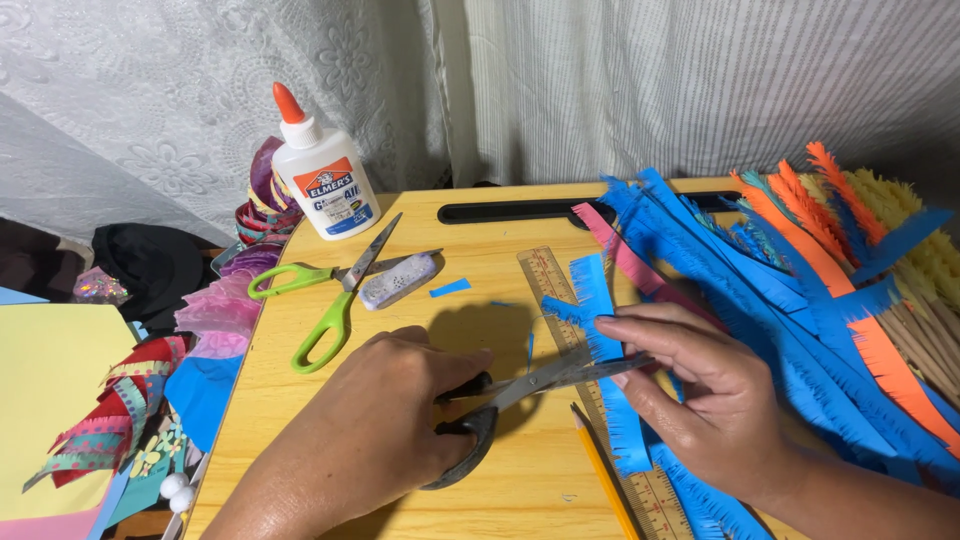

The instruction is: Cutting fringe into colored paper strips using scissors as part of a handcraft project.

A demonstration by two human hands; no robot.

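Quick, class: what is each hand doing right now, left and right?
Left hand: closed on the handles of the black scissors, blades open.
Right hand: fingers holding the fringed blue paper strip at the blades.

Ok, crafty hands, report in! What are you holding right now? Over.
Left hand gripping black-handled scissors, blades open. Right hand steadying blue fringed paper strip at the blades. Wooden ruler underneath, yellow pencil beside; nothing blocking the cut.
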